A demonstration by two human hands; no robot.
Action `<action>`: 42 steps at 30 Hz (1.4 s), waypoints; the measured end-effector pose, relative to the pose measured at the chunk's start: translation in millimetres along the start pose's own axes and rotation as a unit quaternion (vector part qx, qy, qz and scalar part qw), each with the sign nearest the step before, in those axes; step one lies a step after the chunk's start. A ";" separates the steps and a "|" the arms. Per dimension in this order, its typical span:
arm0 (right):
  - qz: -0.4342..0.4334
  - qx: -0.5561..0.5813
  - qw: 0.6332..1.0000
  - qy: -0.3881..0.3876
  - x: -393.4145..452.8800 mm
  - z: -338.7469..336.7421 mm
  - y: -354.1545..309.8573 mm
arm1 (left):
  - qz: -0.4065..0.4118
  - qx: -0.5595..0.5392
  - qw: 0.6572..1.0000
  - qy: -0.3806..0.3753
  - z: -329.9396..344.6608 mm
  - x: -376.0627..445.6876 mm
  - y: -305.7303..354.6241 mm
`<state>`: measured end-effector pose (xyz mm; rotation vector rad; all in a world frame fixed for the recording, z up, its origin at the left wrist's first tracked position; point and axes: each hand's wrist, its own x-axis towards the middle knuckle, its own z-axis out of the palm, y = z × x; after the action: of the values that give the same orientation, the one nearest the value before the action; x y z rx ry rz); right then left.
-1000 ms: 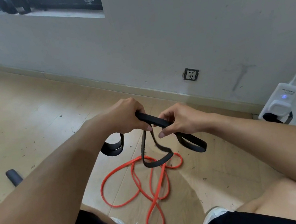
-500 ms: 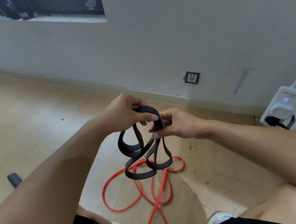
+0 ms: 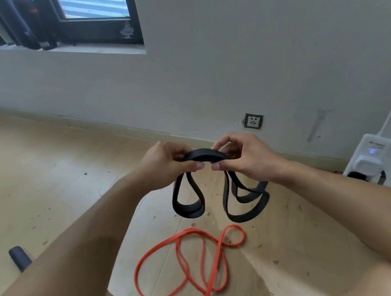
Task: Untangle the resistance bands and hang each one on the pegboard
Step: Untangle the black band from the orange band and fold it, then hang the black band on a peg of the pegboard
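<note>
Hands [image 3: 166, 161] raised, black band [image 3: 203, 155] spread (loops dangling), orange band [image 3: 192, 260] floored.

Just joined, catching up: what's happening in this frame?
A person is holding a black resistance band up with both hands: the left hand and right hand each pinch its top, and folded loops hang down on either side. An orange band lies on the wooden floor below, crossing over itself in several loops, untouched. No pegboard is in view, so nothing shows as hung yet.
</note>
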<state>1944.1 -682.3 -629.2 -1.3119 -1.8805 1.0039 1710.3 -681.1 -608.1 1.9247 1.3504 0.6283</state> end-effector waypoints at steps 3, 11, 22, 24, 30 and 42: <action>-0.006 0.002 1.000 0.015 -4.5 -3.4 -0.9 | -0.013 -0.022 1.000 -0.018 1.7 -1.3 2.7; -0.014 0.035 0.998 0.059 -9.6 -19.6 -18.8 | 0.029 -0.113 0.991 0.072 23.3 -4.6 18.0; 0.009 0.003 1.000 0.021 -10.4 -79.4 -49.5 | 0.051 -0.343 0.935 0.073 9.3 17.6 80.7; 0.010 0.009 0.999 0.040 -8.8 -99.0 -58.4 | 0.071 -0.327 0.940 0.071 3.3 29.8 97.5; -0.004 -0.024 0.995 0.101 3.3 -154.0 -90.1 | 0.113 -0.216 0.966 0.091 -19.6 76.6 152.6; 0.001 -0.035 0.992 0.121 6.0 -181.8 -109.1 | 0.170 -0.038 0.980 0.095 -47.8 92.3 211.1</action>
<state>2041.2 -658.1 -442.1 -1.4075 -1.7433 0.7490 1834.9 -627.8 -415.8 2.0933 1.0942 1.0369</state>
